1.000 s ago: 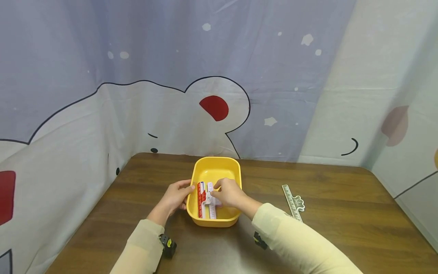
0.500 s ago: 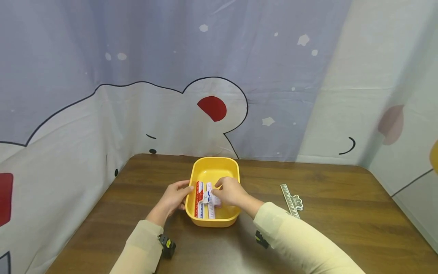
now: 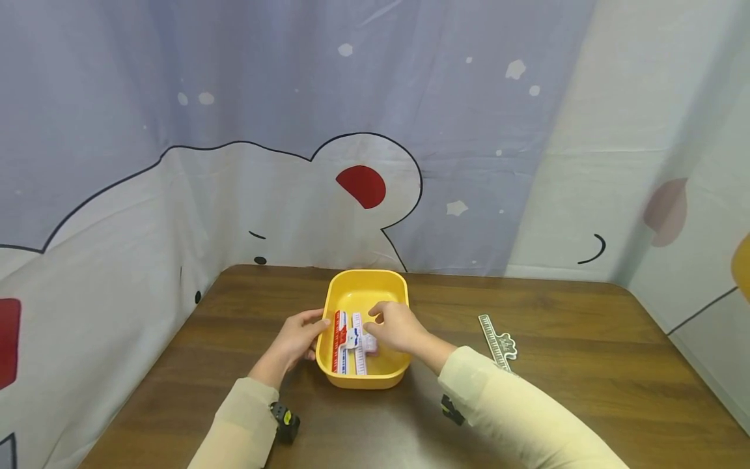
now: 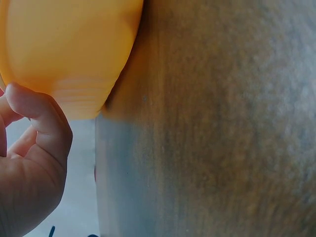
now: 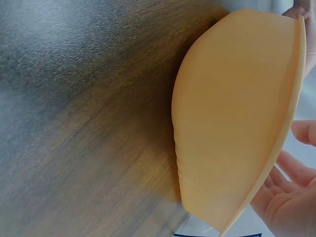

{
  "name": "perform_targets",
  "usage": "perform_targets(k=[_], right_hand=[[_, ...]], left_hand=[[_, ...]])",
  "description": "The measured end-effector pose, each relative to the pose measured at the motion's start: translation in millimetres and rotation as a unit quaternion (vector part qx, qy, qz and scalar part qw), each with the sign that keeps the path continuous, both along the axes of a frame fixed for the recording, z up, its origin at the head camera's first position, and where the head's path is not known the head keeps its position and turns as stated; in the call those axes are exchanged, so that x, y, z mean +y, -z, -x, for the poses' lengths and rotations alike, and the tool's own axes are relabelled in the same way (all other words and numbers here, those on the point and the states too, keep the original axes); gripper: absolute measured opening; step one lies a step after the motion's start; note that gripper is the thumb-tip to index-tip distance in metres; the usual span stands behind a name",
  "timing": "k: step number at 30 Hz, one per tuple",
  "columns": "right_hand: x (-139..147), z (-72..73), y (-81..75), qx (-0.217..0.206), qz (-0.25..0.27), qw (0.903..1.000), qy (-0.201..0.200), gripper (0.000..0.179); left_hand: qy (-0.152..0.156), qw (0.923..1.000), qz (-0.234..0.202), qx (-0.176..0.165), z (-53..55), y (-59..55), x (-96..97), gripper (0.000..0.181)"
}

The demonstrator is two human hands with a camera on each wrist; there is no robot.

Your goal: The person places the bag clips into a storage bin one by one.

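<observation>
A yellow plastic basin point(image 3: 375, 382) stands on the table. My left hand point(image 3: 295, 335) grips its left rim, thumb over the edge and fingers against the outer wall; the left wrist view shows this hand point(image 4: 37, 143) at the rim too. Inside the basin lie a red ruler clip point(image 3: 336, 348), a blue and white one point(image 3: 344, 361) and a pale purple one point(image 3: 360, 352), side by side. My right hand point(image 3: 398, 327) reaches over the right rim, its fingertips just above the purple clip. In the right wrist view the right hand's thumb and fingers point(image 5: 296, 168) stand apart.
To the right of the basin, a pale green ruler clip point(image 3: 500, 345) lies on the brown wooden table point(image 3: 586, 365), partly hidden by the right sleeve point(image 3: 510, 404). A printed curtain point(image 3: 281, 195) hangs behind the table's far edge.
The blue and white clip has settled against the red one. My right fingers have parted from the purple clip, which shows more now. The left hand keeps its hold on the basin.
</observation>
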State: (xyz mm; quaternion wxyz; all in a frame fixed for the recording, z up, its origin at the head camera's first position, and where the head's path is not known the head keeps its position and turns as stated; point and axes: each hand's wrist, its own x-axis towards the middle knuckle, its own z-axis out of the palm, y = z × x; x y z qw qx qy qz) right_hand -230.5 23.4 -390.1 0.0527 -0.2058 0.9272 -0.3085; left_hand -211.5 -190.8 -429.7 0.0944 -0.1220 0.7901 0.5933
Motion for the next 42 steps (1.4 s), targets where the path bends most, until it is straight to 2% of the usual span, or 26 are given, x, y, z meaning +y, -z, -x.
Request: perform_targets(k=[12,29,42], right_hand=[[5,-2.8,0.6,-0.006,0.029,0.9996,-0.001,0.035],[18,-4.9,-0.8,0.043,0.04,0.9979,-0.027,0.035],[29,-10.2,-1.8,0.081,0.049,0.9953,-0.023,0.033]], left_hand=[[-0.003,1.0,-0.001,-0.001,1.4,1.6,0.0,0.048],[-0.001,1.0,-0.002,0.005,1.5,4.3,-1.4,0.049],[-0.001,1.0,-0.007,0.005,0.8,4.7,-0.9,0.049]])
